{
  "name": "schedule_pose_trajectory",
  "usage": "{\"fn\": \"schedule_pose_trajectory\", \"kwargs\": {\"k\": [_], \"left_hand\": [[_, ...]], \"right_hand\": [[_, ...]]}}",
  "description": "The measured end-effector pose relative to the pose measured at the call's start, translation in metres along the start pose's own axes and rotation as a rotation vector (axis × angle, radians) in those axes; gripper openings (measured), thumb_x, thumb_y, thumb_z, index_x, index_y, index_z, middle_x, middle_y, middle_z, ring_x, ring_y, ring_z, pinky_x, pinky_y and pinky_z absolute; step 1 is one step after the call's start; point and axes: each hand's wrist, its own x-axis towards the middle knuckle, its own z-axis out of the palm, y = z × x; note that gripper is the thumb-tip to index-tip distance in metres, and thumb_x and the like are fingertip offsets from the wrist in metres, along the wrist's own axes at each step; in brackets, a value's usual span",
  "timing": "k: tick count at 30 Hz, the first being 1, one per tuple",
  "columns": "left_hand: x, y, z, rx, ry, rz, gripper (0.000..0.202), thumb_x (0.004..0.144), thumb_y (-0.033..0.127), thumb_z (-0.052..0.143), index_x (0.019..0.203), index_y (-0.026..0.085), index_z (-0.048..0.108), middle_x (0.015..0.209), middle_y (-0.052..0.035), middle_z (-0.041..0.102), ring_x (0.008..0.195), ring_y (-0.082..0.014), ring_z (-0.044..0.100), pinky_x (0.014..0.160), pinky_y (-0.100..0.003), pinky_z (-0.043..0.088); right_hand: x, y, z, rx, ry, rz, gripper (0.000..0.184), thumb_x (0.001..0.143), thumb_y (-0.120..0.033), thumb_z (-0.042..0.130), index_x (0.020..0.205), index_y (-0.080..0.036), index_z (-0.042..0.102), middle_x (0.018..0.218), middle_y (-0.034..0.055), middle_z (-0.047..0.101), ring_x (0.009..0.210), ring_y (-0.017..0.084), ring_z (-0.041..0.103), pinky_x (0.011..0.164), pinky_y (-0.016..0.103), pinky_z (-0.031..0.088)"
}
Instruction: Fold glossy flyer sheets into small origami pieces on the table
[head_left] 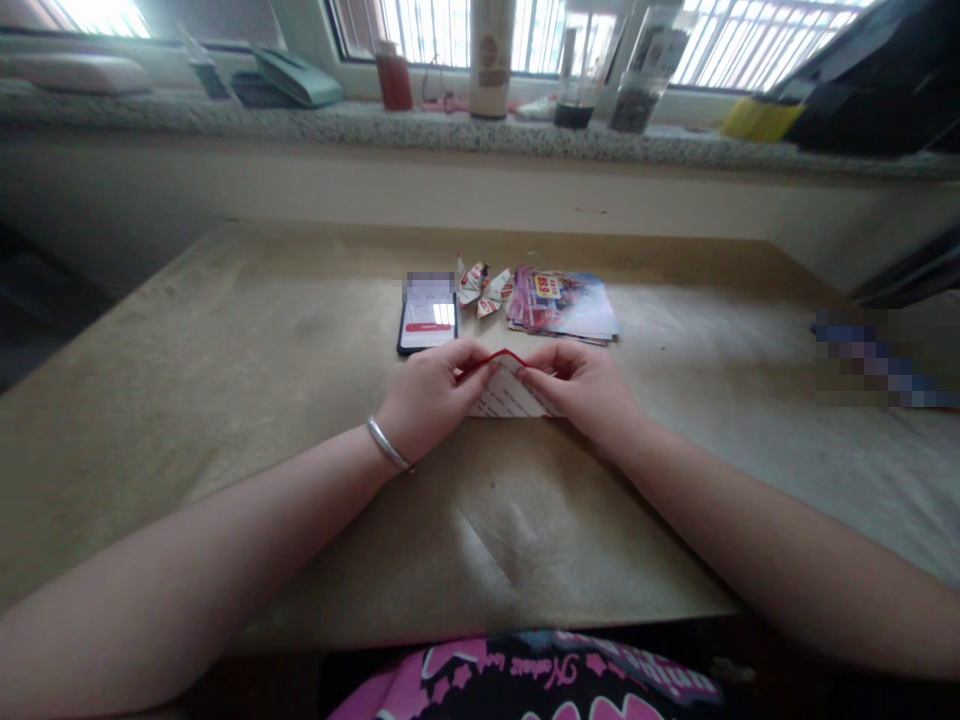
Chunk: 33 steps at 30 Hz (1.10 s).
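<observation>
Between my two hands is a folded sheet of printed paper (510, 392), white with dark lines of print and a red upper edge that rises to a low point. My left hand (435, 388), with a silver bangle at the wrist, pinches its left side between thumb and fingers. On the other side, my right hand (581, 385) pinches it the same way. Just beyond my left hand lies a phone (429, 318) with a lit screen. Folded paper shapes (484, 290), white with red print, sit beside the phone. A stack of colourful printed sheets (562, 303) lies beyond my right hand.
The tan-covered table (300, 330) reaches to the wall below a granite windowsill (300, 125). On the sill stand a red bottle (394, 80), a tall cream bottle (491, 60), a clear jar (646, 75) and a black bag (885, 80). A blurred blue item (881, 360) lies at the right.
</observation>
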Motion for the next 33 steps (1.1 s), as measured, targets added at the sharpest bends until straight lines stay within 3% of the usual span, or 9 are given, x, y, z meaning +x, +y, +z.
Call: {"fn": "schedule_pose_trajectory", "kwargs": {"k": [12, 27, 33], "left_hand": [[0.0, -0.001, 0.005, -0.228, -0.001, -0.043, 0.022, 0.083, 0.034, 0.059, 0.094, 0.016, 0.068, 0.08, -0.0025, 0.069, 0.069, -0.0117, 0.062, 0.06, -0.02, 0.05], [-0.002, 0.008, 0.004, -0.29, 0.085, -0.021, 0.015, 0.081, 0.028, 0.061, 0.084, 0.016, 0.069, 0.073, -0.0001, 0.067, 0.061, -0.0079, 0.059, 0.053, -0.015, 0.045], [-0.001, 0.011, 0.005, -0.374, 0.112, -0.054, 0.02, 0.079, 0.035, 0.064, 0.078, 0.015, 0.066, 0.07, -0.0009, 0.067, 0.06, -0.0086, 0.058, 0.053, -0.016, 0.047]], "right_hand": [[0.002, 0.003, 0.001, 0.065, 0.003, -0.042, 0.021, 0.068, -0.035, 0.071, 0.074, -0.019, 0.059, 0.067, -0.0011, 0.062, 0.06, 0.011, 0.055, 0.054, 0.024, 0.043], [-0.005, -0.001, 0.003, 0.006, 0.028, -0.121, 0.018, 0.073, -0.036, 0.068, 0.076, -0.019, 0.062, 0.069, -0.0008, 0.063, 0.06, 0.011, 0.053, 0.055, 0.024, 0.04], [-0.006, -0.001, 0.004, -0.001, 0.034, -0.123, 0.018, 0.073, -0.036, 0.069, 0.075, -0.019, 0.062, 0.068, -0.0005, 0.064, 0.058, 0.011, 0.053, 0.054, 0.025, 0.04]]}}
